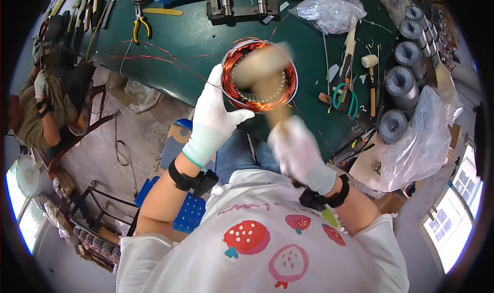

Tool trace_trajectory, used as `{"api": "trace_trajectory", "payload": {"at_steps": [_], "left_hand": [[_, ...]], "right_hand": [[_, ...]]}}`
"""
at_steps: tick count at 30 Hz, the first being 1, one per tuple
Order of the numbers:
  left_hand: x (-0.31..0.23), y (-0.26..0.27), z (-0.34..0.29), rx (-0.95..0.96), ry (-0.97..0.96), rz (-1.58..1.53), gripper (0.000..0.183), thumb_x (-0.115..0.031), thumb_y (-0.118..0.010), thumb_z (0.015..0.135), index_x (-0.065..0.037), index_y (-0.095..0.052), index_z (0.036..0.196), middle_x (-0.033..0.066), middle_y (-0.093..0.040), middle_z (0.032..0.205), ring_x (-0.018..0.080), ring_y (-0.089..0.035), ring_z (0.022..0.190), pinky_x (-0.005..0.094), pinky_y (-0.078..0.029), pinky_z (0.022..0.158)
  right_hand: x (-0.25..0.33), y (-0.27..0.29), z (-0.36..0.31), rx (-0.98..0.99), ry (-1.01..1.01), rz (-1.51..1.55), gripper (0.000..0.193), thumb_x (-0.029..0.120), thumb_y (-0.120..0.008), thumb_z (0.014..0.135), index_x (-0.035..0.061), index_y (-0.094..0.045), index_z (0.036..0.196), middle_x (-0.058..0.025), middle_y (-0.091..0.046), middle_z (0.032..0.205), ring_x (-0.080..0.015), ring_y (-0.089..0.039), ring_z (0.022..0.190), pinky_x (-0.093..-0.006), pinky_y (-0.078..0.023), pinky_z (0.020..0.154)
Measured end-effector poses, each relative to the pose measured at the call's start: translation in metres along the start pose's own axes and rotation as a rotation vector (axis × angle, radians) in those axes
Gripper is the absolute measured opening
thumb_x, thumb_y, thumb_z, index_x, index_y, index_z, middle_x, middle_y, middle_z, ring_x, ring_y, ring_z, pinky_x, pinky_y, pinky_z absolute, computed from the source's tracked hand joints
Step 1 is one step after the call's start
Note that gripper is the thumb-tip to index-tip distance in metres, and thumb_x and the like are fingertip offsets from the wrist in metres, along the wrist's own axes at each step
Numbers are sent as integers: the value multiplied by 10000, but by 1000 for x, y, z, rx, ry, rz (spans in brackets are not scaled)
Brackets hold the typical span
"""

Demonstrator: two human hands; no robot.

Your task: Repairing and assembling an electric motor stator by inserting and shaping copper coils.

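Observation:
A motor stator [226, 82] with orange copper windings stands at the near edge of the green table, its toothed bore facing up. My left hand [211, 118], in a white glove, grips the stator's left side, thumb apart along the near rim. In my gloved right hand [298, 151] is the handle of a mallet [263, 65]. The mallet's pale head, smeared by motion, is over the stator's opening and hides part of the bore and far windings. Whether it touches the windings I cannot tell. Thin red wires [154, 59] trail leftward from the stator.
Yellow-handled pliers [141, 28] and a metal fixture [237, 4] lie toward the back. A plastic bag [332, 9], a second mallet [369, 62] and teal-handled pliers [346, 100] are rightward. Several bare stator cores [401, 87] line the right. Another person [43, 107] sits at far left.

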State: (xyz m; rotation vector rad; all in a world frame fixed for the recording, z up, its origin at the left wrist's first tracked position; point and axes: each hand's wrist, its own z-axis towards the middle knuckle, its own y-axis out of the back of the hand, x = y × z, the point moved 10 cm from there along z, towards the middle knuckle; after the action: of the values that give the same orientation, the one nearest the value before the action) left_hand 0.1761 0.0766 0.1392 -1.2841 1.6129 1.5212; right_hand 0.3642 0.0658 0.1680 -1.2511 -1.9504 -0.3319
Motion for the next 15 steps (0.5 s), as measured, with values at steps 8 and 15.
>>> {"api": "trace_trajectory", "payload": {"at_steps": [8,15], "left_hand": [[6,2,-1,41,36,-5,1181,-95,-949,644,7,-254,1593,135,-470,1554,252,-456,1440,351,-351,1203],[12,4,-3,40,-13,30,1190,-165,-956,635,17,-268,1588,143,-457,1568,262,-441,1454,351,-336,1214]], "right_hand": [[88,79,11,-191,-33,-343,191,256,-595,1036,72,-547,1016,-41,-551,718,-134,-518,505,-286,-443,489],[180,53,17,212,353,-1407,235,243,-626,968,18,-577,1010,-154,-601,714,-343,-661,672,-441,-508,600]]}}
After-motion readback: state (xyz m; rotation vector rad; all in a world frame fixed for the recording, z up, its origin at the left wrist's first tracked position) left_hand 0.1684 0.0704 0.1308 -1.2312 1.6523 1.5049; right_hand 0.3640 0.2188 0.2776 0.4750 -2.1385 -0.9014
